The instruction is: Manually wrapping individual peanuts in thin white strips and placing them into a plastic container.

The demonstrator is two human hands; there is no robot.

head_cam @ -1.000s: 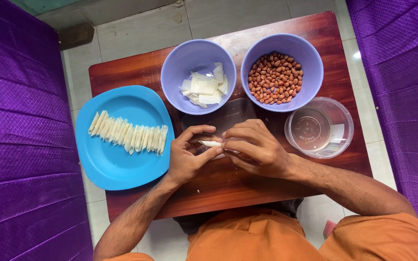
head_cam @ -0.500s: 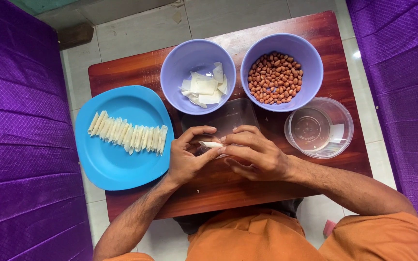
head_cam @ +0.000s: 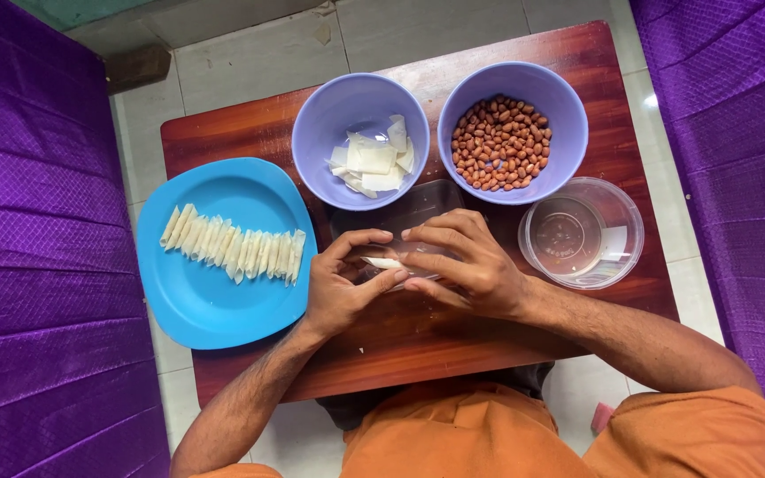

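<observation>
Both our hands meet over the wooden table (head_cam: 418,341): left hand (head_cam: 340,288) and right hand (head_cam: 469,265) pinch a small pale wrapper roll (head_cam: 384,263) between fingertips. Squeezing too hard could split it. Beyond sit the blue plate (head_cam: 201,301) and peanut bowl (head_cam: 512,133).

Bright, even daylight — soft shadows, sharp focus, faint glare on tiles.
</observation>
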